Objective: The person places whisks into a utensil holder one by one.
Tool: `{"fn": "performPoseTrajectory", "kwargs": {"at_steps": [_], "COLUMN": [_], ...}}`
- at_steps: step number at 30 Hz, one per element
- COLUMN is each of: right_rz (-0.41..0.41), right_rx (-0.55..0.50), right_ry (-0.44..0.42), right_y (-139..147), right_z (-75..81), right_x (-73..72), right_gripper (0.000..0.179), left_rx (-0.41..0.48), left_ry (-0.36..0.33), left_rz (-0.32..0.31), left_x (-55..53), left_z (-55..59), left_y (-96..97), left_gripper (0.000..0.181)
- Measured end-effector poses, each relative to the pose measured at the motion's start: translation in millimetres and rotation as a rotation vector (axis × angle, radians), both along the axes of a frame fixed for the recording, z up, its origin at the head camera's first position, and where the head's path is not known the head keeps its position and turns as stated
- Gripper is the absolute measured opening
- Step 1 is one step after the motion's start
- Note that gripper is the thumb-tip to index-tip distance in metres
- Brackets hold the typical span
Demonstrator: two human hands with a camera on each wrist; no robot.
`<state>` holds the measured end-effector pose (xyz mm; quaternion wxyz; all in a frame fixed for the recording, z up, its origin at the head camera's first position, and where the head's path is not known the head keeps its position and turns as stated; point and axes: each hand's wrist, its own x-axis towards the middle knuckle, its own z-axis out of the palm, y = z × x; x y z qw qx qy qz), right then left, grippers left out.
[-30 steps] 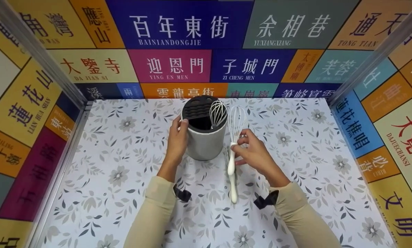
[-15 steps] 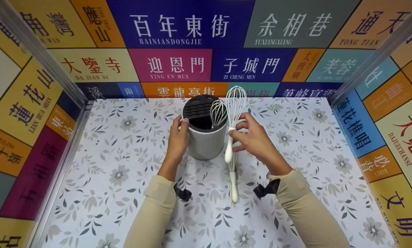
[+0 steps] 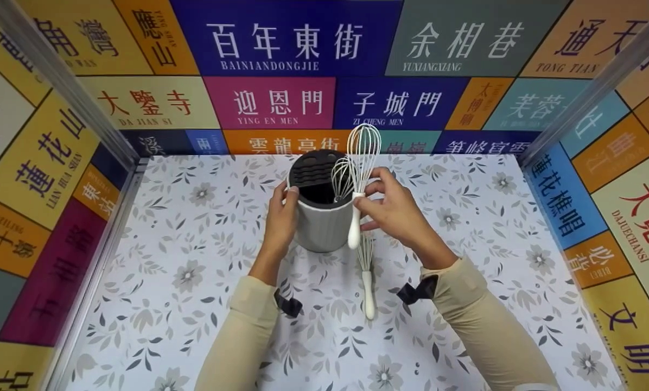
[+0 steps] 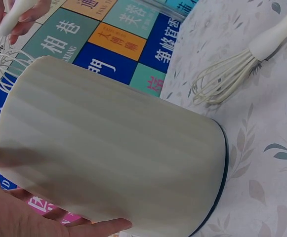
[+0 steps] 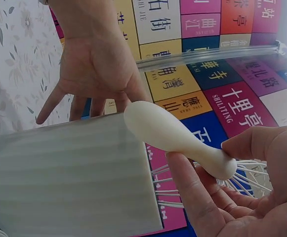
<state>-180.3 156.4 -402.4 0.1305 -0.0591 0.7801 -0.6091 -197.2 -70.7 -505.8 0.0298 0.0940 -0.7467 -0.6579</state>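
My right hand point(image 3: 398, 212) pinches a white whisk point(image 3: 354, 225) between thumb and fingers at the top of its handle, wires upward, beside the rim of a utensil holder point(image 3: 324, 231). The holder is a pale ribbed cylinder with a black slotted top. Against its left side rests my left hand point(image 3: 280, 217), thumb near the rim; in the right wrist view its fingers lie fairly straight along the wall. A smaller whisk point(image 3: 342, 176) stands in the holder's opening, wires up. Another whisk point(image 3: 368, 296) lies on the table, partly hidden behind the held one in the head view.
The table point(image 3: 194, 336) wears a white cloth printed with grey leaves and flowers. Panels point(image 3: 281, 49) with coloured blocks of lettering rise at the back and both sides, close behind the holder. Metal posts point(image 3: 80, 81) stand at the corners.
My right hand has raised the whisk from near the table and brought it slightly left, towards the holder. My left hand and the holder have stayed in place.
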Motion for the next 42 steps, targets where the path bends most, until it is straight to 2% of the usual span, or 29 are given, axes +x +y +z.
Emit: {"fn": "performPoseTrajectory", "kwargs": {"at_steps": [4,12,18,22,26,31,42], "right_rz": [0.006,0.028,0.046,0.046,0.044,0.039,0.025], "right_rx": [-0.010,-0.006,-0.049,-0.064,-0.042,0.033,0.171], "right_ry": [0.017,0.067,0.146,0.232,0.337,0.470,0.606], "right_y": [-4,-12,-22,-30,-36,-42,-46], "right_z": [7.0,21.8,32.2,36.2,37.2,34.9,20.6], "right_x": [-3.3,-13.3,-19.8,-23.6,-27.5,-34.0,-45.9], "right_gripper": [0.052,0.052,0.049,0.046,0.046,0.045,0.040], "left_rx": [0.010,0.021,0.036,0.044,0.043,0.038,0.036], "left_ry": [0.014,-0.002,0.004,0.014,0.009,0.005,0.012], "left_rz": [-0.002,-0.005,-0.002,-0.008,-0.018,-0.026,-0.024], "left_x": [-0.9,-1.2,-2.0,-2.0,-2.2,-3.4,-3.6], "left_z": [-0.6,-1.1,-2.1,-2.7,-3.5,-2.7,-1.9], "left_y": [-0.8,-0.7,0.1,-0.3,-0.7,-0.3,-0.9], "left_gripper": [0.052,0.053,0.052,0.052,0.054,0.056,0.057]}}
